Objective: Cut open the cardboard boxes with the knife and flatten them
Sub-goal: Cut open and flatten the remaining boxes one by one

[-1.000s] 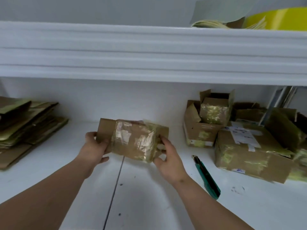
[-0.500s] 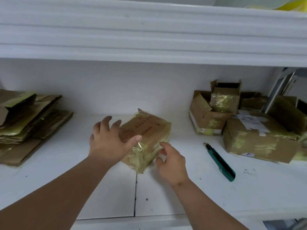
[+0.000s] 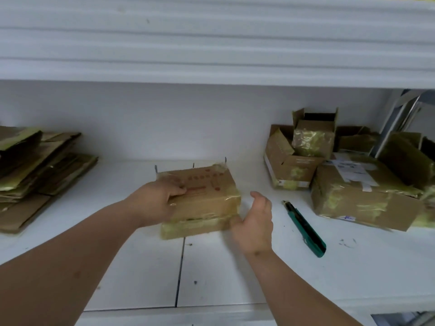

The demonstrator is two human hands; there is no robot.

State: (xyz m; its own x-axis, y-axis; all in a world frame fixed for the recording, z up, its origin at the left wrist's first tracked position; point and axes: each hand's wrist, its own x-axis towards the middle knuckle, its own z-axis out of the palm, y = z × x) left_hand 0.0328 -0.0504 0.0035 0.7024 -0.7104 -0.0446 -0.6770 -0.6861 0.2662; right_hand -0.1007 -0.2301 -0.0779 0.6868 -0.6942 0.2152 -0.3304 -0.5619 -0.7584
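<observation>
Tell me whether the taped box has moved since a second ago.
Yes. The taped box, earlier held up off the shelf, now lies flat on the white shelf, left of the knife.

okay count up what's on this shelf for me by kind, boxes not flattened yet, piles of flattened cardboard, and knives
Boxes not yet flattened: 4 in clear view: taped box, open box, small box, labelled box; more behind, unclear.
Flattened cardboard pile: 1
Green knife: 1
Total: 6
</observation>
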